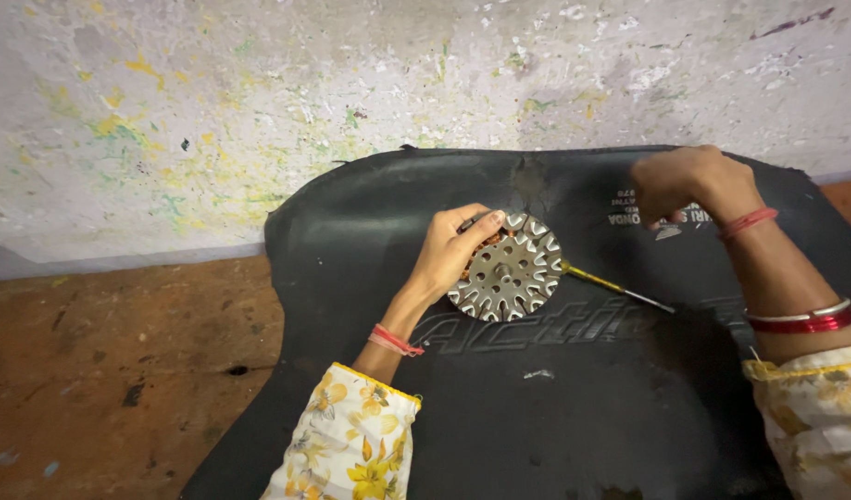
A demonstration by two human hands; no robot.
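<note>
Left hand (pixel 449 250) grips the stator (pixel 507 268) at its ten o'clock edge; right hand (pixel 685 185), fingers pinched together, hovers at two o'clock.

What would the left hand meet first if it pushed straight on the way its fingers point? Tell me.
The left hand already rests on the round metal stator core, fingers pointing up-right across its rim. Beyond that lies bare black rubber mat, then seemingly the paint-spattered wall.

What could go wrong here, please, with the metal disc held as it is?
The left hand grips the slotted metal disc only at its edge, so it may slip or tilt on the black rubber mat. The screwdriver lies loose beside the disc and could roll. The right hand is raised, away from both.
</note>
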